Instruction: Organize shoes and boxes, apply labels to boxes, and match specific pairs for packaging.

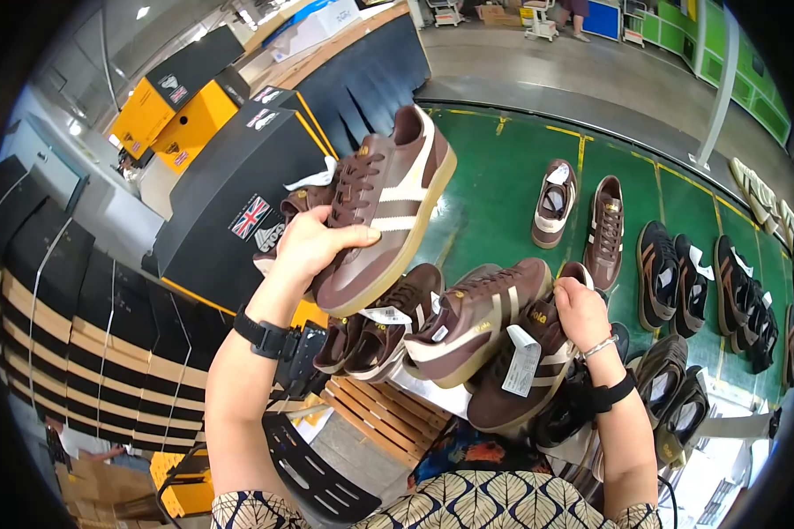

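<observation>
My left hand [304,251] grips a brown sneaker [393,189] with cream stripes and a gum sole, thumb across its laces. It is raised and tilted, toe toward me. Part of another brown sneaker [302,203] shows behind it, with white paper by its opening; whether I hold that one too, I cannot tell. My right hand [582,315] is closed around the collar end of a second brown sneaker [496,407], from which a white tag [522,363] hangs. Between my hands lies a striped brown sneaker [472,322], and further left are more brown sneakers [401,309].
On the green table [490,176] stand two brown sneakers [603,231] and several dark pairs [657,273] further right. Black shoe boxes [225,181] are stacked at the left, near strapped cartons [88,309]. Below are a wooden pallet [388,414] and a black chair [318,472].
</observation>
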A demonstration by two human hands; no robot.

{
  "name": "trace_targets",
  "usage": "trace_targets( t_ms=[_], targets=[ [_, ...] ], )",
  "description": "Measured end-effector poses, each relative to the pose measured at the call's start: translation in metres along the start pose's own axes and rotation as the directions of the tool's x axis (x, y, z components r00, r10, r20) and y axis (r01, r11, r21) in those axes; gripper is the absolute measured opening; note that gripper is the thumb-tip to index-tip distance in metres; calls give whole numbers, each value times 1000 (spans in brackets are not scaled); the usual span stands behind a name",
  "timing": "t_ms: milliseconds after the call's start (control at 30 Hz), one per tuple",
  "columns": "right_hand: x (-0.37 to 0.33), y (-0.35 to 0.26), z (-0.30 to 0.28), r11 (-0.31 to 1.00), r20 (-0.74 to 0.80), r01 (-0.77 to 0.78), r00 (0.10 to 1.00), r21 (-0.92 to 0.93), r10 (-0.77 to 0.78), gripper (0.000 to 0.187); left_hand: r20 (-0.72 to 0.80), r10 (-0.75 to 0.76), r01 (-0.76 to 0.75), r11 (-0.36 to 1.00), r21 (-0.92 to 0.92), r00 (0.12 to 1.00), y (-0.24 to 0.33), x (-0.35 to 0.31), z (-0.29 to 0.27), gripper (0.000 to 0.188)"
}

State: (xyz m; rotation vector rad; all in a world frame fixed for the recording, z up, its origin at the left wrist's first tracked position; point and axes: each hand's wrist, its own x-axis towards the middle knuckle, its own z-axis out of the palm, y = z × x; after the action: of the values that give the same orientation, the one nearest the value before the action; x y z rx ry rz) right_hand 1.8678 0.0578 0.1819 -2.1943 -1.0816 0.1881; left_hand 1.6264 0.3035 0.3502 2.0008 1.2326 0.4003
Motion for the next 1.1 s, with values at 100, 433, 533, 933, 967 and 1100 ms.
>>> trace_targets(
  t_ms=[100, 433, 533, 933, 967, 1100],
  targets=[
    [-3, 1, -4, 1000, -2, 27, 1000, 10, -27, 21, -50, -55, 63, 984, 167, 997, -15, -22, -3, 77],
    [-5, 5, -8, 999, 22, 41, 999, -9, -40, 22, -55, -133, 138, 776, 616, 990, -57, -52, 33, 71],
    [-6, 1, -8, 999, 33, 41, 999, -3, -41, 22, -61, -187, 182, 742, 645, 980, -81, -58, 46, 81],
    [-2, -13, -8, 983, 150, 100, 981, 154, -123, 20, 21, -166, 87, 617, 782, 986, -89, -68, 45, 89],
    [-4, -13, -6, 981, 159, 109, 978, 160, -134, 20, 46, -215, 100, 620, 778, 975, -87, -68, 41, 87],
    [-10, -5, -15, 979, 164, 109, 977, 174, -137, 22, 78, -117, 6, 590, 808, 990, -79, -66, 41, 78]
  ],
)
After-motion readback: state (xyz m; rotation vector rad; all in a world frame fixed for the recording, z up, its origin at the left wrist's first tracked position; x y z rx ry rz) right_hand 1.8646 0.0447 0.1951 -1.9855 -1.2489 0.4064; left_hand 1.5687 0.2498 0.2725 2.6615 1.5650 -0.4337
